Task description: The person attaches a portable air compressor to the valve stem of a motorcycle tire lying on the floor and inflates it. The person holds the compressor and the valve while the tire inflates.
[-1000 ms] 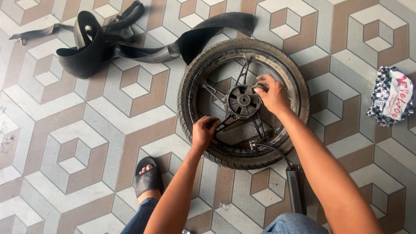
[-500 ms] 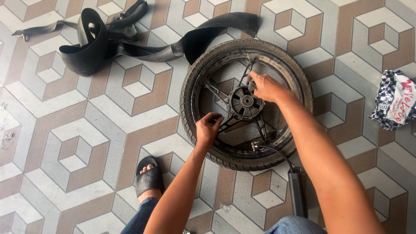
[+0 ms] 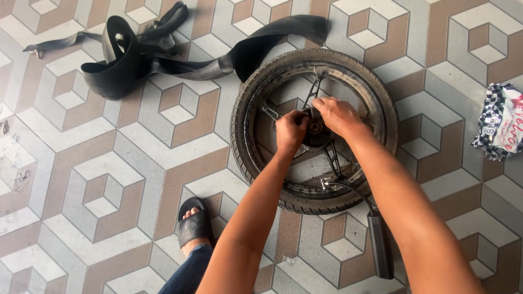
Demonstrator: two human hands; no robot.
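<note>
A motorcycle wheel with a black tyre (image 3: 376,98) lies flat on the patterned tiled floor. Both my hands rest at its centre hub (image 3: 316,130). My left hand (image 3: 290,130) is curled around the left side of the hub and a spoke. My right hand (image 3: 338,115) lies over the hub's top right, fingers bent down onto it. A black hose runs from the rim's valve (image 3: 325,184) to a dark pump handle (image 3: 380,245) lying on the floor near my right forearm.
A limp black inner tube (image 3: 136,54) lies on the floor at upper left, reaching toward the tyre. A checkered cloth bundle (image 3: 498,122) sits at the right edge. My sandalled foot (image 3: 192,223) is at bottom centre. Small metal bits (image 3: 20,175) lie at far left.
My left hand has moved from the tyre's near inner rim up to the hub. My right hand stays at the hub, shifting slightly. The view has shifted closer.
</note>
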